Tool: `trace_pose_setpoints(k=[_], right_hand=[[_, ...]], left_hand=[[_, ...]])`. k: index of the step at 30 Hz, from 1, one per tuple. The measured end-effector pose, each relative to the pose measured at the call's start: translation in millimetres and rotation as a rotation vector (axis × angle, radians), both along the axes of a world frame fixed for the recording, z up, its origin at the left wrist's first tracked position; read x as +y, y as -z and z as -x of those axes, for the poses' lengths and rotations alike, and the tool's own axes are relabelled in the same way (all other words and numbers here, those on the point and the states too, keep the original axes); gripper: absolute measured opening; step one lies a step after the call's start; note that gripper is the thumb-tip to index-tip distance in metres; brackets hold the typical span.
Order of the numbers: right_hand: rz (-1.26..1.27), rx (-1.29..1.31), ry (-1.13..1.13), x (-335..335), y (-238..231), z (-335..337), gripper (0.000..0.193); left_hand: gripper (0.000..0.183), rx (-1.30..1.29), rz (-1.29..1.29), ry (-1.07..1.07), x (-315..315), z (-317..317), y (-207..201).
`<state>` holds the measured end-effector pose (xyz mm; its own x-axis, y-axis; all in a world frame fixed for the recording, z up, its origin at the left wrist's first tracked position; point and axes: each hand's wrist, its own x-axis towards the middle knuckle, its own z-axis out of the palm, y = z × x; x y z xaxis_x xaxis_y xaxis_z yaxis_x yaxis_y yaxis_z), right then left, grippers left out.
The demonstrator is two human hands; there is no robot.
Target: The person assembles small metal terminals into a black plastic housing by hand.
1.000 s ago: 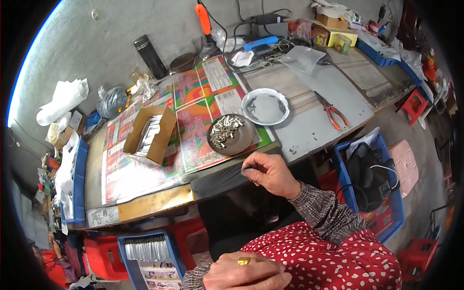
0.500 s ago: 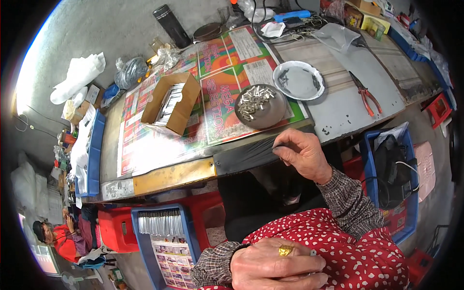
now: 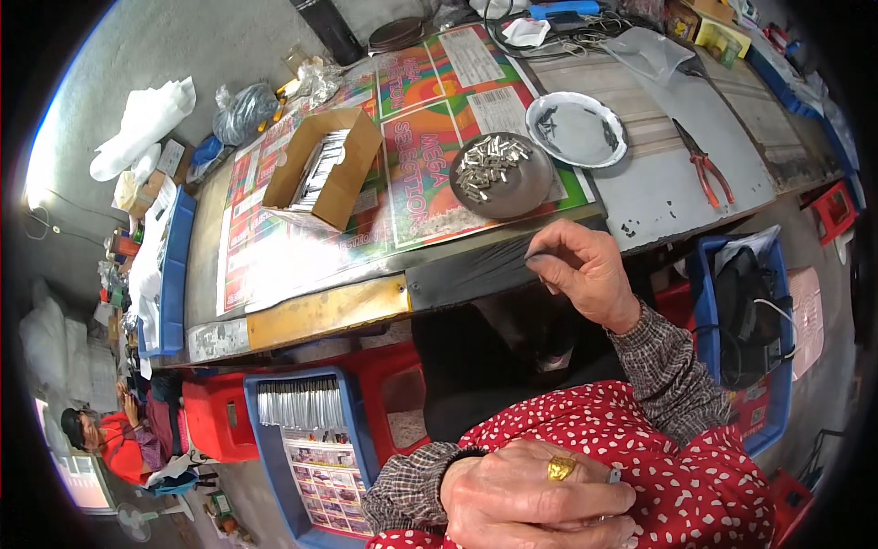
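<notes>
My right hand (image 3: pixel 581 270) rests at the front edge of the workbench (image 3: pixel 311 311), fingers pinched together on the black strip along that edge; nothing clear shows between them. Just beyond it stands a dark round dish (image 3: pixel 501 174) full of several small silvery metal pieces. My left hand (image 3: pixel 535 499), wearing a gold ring, lies flat on my lap over red cloth with white dots, fingers loosely spread and holding nothing I can see. An open cardboard box (image 3: pixel 320 169) with stacked metal strips sits on the colourful printed sheet (image 3: pixel 416 183).
A pale empty dish (image 3: pixel 576 128) and red-handled pliers (image 3: pixel 704 174) lie at the right of the bench. Blue crates (image 3: pixel 306 448) and red stools (image 3: pixel 215 416) stand under it. A blue crate with a black bag (image 3: pixel 750 311) is at my right. Another person (image 3: pixel 110 435) sits at lower left.
The view has tilted down and closer, so the bench sits higher in the picture. My right hand stays at the bench edge; my left hand remains on my lap.
</notes>
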<state>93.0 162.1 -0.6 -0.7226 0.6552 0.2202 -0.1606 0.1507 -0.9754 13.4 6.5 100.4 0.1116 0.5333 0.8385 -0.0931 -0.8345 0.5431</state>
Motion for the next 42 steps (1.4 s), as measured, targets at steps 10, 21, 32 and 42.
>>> trace_pose_setpoints(k=[10, 21, 32, 42], right_hand=[[-0.018, 0.001, 0.018, -3.1, -3.4, 0.3, 0.009], [-0.023, -0.021, 0.002, -2.2, -3.4, 0.4, 0.010], [0.025, -0.003, -0.006, -3.4, -4.2, 0.9, 0.010], [0.022, -0.018, -0.002, -2.2, -6.0, 0.9, 0.010]], left_hand=[[0.011, -0.018, 0.005, 0.025, 2.1, 3.8, 0.6], [0.009, 0.135, 0.046, 0.124, 5.9, 18.9, -7.6], [0.009, 0.086, 0.019, 0.100, 5.9, 16.6, -3.2], [0.012, -0.054, 0.004, -0.036, 3.4, -1.2, 4.0]])
